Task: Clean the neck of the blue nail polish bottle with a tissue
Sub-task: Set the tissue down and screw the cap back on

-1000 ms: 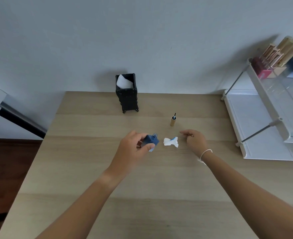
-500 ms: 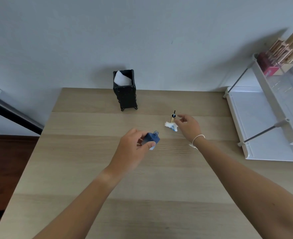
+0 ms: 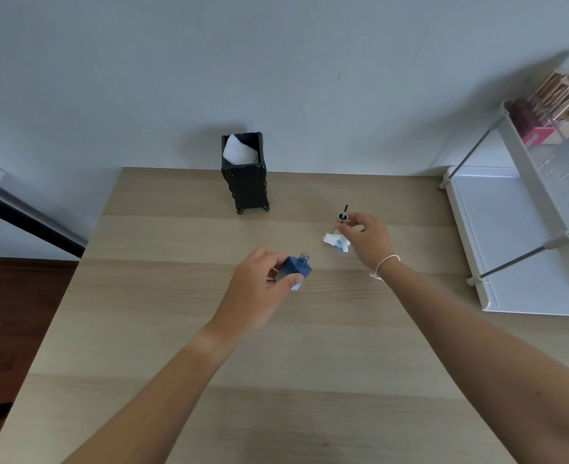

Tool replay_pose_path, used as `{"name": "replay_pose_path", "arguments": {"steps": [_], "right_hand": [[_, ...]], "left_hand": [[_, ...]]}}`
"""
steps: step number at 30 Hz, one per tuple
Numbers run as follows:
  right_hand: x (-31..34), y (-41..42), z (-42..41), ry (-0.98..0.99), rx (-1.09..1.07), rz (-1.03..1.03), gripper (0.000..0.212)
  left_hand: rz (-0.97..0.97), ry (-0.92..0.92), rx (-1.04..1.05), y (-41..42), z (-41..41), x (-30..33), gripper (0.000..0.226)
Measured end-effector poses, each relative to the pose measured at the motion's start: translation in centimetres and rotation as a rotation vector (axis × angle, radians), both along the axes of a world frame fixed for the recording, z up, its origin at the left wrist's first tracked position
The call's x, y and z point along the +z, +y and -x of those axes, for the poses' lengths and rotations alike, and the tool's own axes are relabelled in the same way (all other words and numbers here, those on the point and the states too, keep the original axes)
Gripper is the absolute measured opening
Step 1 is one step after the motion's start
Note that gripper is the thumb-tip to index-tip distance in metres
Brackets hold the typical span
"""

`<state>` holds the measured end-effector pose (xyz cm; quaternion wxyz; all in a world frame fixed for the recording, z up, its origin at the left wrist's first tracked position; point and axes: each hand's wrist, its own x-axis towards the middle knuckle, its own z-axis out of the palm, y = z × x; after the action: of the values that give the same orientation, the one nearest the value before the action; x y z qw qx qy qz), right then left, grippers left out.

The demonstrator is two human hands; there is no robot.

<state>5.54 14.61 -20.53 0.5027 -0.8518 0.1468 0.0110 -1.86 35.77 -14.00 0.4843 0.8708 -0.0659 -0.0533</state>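
Pinching the blue bottle (image 3: 294,268) by its hard, slick sides mid-frame, my left grip (image 3: 259,289) is closed; my right grip (image 3: 365,237) closes round the gold cap (image 3: 342,218), tissue (image 3: 336,243) beneath.

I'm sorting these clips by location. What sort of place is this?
Probably a home vanity or nail-care desk: a light wooden table against a plain wall, a white rack with boxed cosmetics, and a black tissue holder.
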Motion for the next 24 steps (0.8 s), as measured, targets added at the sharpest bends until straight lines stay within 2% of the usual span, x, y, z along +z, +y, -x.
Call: {"name": "replay_pose_path", "arguments": {"steps": [5,9,14,19,24], "right_hand": [[2.7,-0.2,-0.1,-0.072,-0.021,-0.093,0.011],[6.0,-0.1,0.7,-0.149,-0.006,-0.161,0.029],[9.4,-0.1,2.8,-0.179,0.136,-0.194,0.009],[12.6,0.3,6.4,-0.189,0.311,-0.137,0.023],[14.7,0.7,9.5,-0.191,0.363,-0.170,0.016]], "left_hand": [[0.008,-0.015,-0.004,-0.1,0.2,0.7,0.017],[0.013,-0.042,-0.005,-0.2,0.5,1.7,0.018],[0.011,-0.112,-0.011,-0.3,1.2,3.2,0.018],[0.016,-0.173,-0.018,0.2,2.2,4.8,0.017],[0.020,-0.208,-0.024,0.8,3.3,5.7,0.018]]}}
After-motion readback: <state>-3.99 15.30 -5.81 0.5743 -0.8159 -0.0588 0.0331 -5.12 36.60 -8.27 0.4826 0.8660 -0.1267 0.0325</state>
